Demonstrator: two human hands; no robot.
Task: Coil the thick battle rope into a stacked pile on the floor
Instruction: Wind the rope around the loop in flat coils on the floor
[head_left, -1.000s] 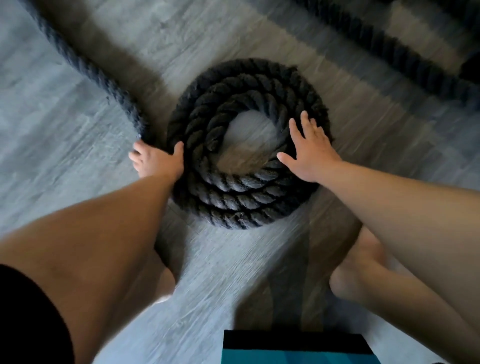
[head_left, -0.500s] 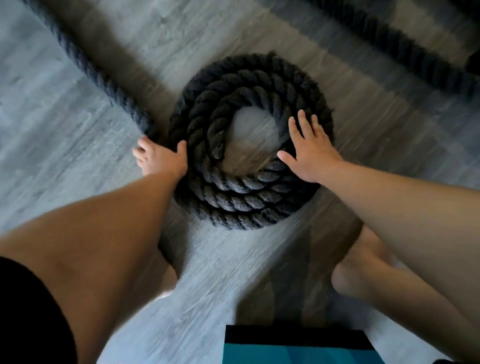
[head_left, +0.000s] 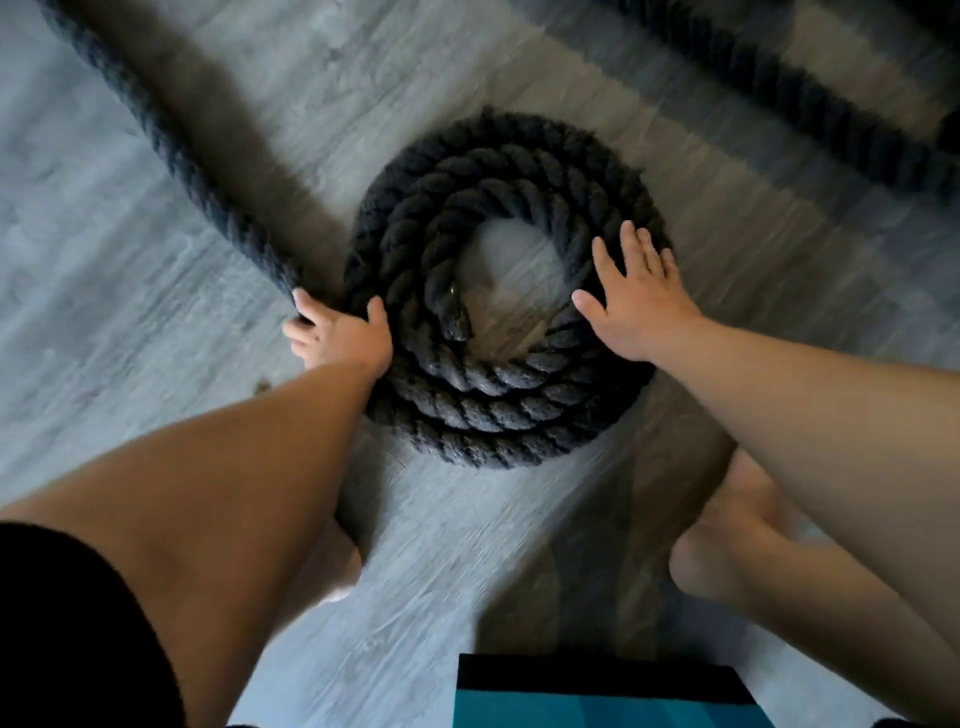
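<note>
A thick dark battle rope lies wound into a round coil (head_left: 498, 405) of about three turns on the grey wood floor. Its inner end (head_left: 457, 322) sits inside the ring. My left hand (head_left: 340, 338) grips the rope at the coil's left edge, where the free length (head_left: 171, 166) runs off to the upper left. My right hand (head_left: 634, 296) lies flat with spread fingers on the coil's right side.
Another stretch of the same rope (head_left: 810, 109) crosses the floor at the upper right. My bare feet stand close below the coil, the right one (head_left: 727, 545) in plain sight. A teal and black mat (head_left: 597, 696) lies at the bottom edge.
My left hand has shifted slightly along the coil's left edge with the rope. The right hand stays flat on the coil's right side.
</note>
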